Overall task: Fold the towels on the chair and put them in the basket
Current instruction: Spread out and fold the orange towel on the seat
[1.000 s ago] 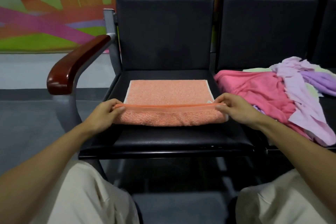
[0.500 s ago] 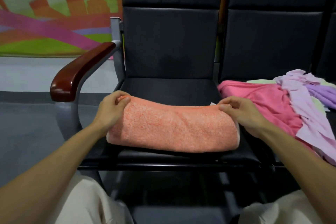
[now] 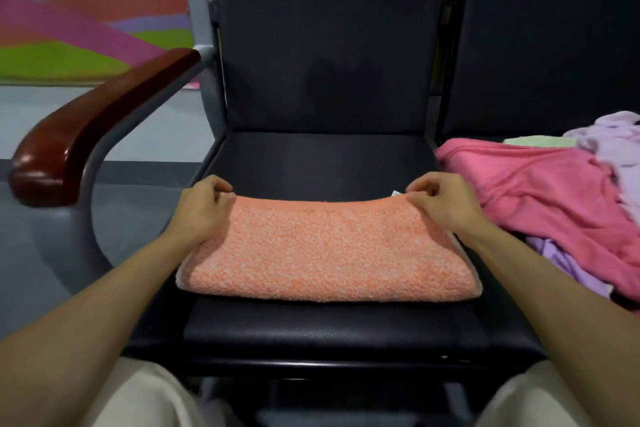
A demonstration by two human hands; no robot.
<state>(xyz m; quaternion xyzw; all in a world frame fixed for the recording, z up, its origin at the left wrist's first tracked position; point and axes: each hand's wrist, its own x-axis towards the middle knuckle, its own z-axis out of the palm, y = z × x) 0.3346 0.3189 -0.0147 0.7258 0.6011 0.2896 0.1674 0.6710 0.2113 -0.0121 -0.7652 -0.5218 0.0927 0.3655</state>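
Observation:
An orange towel (image 3: 327, 250) lies folded into a wide band on the black seat (image 3: 322, 163) of the chair in front of me. My left hand (image 3: 202, 210) pinches its far left corner. My right hand (image 3: 441, 204) pinches its far right corner, where a small white tag sticks out. On the seat to the right lies a loose heap of towels: a pink one (image 3: 540, 191), pale purple ones (image 3: 620, 146) and a light green one (image 3: 538, 141). No basket is in view.
A wooden armrest (image 3: 93, 128) on a grey metal frame stands at the left of the chair. The black backrest (image 3: 325, 45) rises behind the seat. My knees in light trousers (image 3: 145, 395) sit close to the seat's front edge. Grey floor lies to the left.
Both hands carried the towel's near edge up and over to the far side, folding it in half. The towel now lies flatter and nearer the seat's front.

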